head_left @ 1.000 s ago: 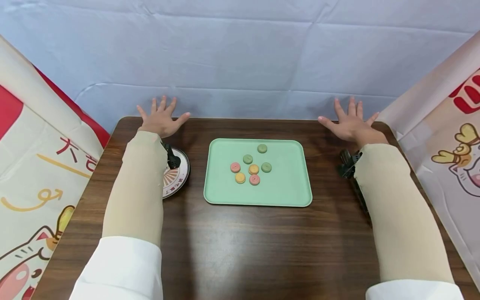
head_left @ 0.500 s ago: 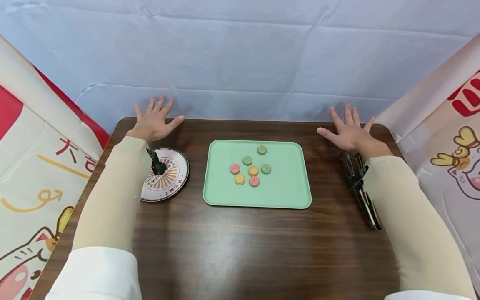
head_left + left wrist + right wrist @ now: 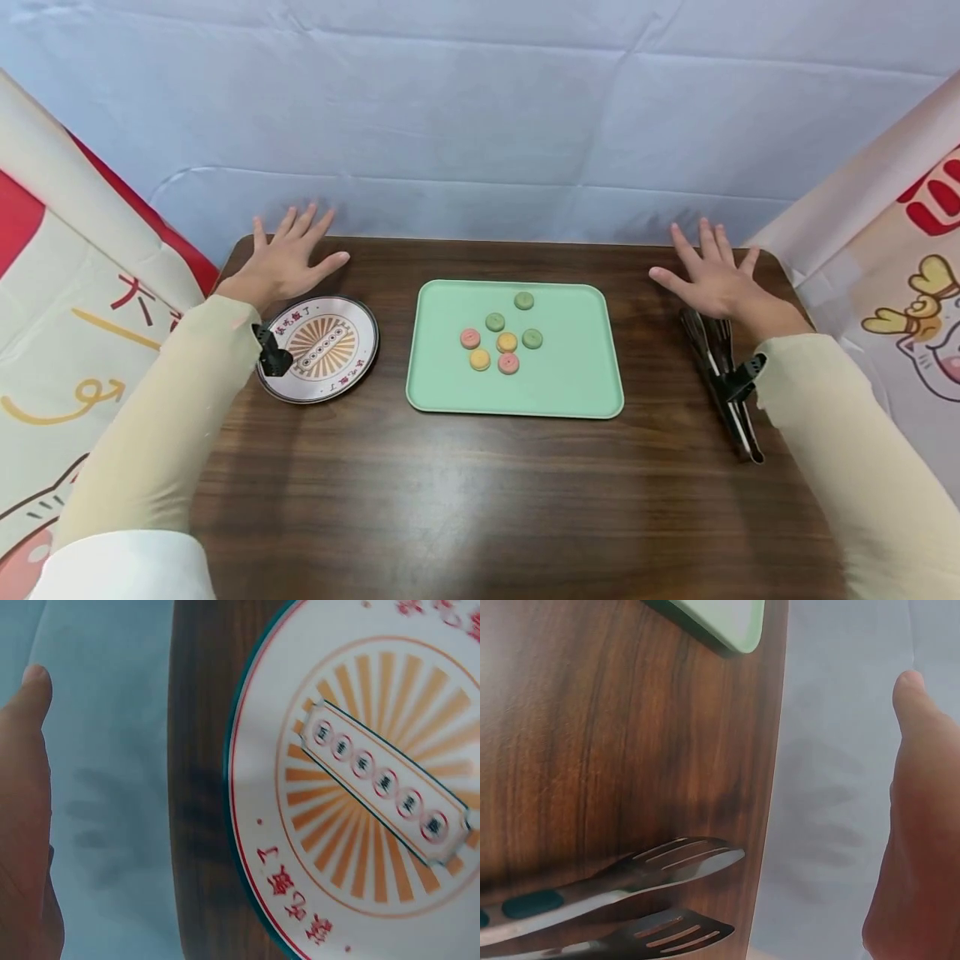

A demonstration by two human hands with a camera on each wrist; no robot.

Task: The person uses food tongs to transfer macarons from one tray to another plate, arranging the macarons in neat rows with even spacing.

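Observation:
My left hand hovers with fingers spread near the table's far left corner, holding nothing. Just below it lies a round white plate with an orange ray pattern and red characters. Over at the far right corner my right hand is likewise spread and holds nothing. Beneath that wrist rests a pair of tongs with slotted heads, partly covered by the wrist camera in the head view. Between the hands sits a mint green tray carrying several small macarons, among them a pink one, a yellow one and a green one.
The dark wooden table meets a pale cloth backdrop along its far edge. Printed cloths with cartoon cats hang at the left and the right. A black camera is strapped to the left wrist.
Both hands have shifted outward and slightly toward me, the left one to the left, the right one to the right. More of the plate and tongs shows. The tray and macarons stay put.

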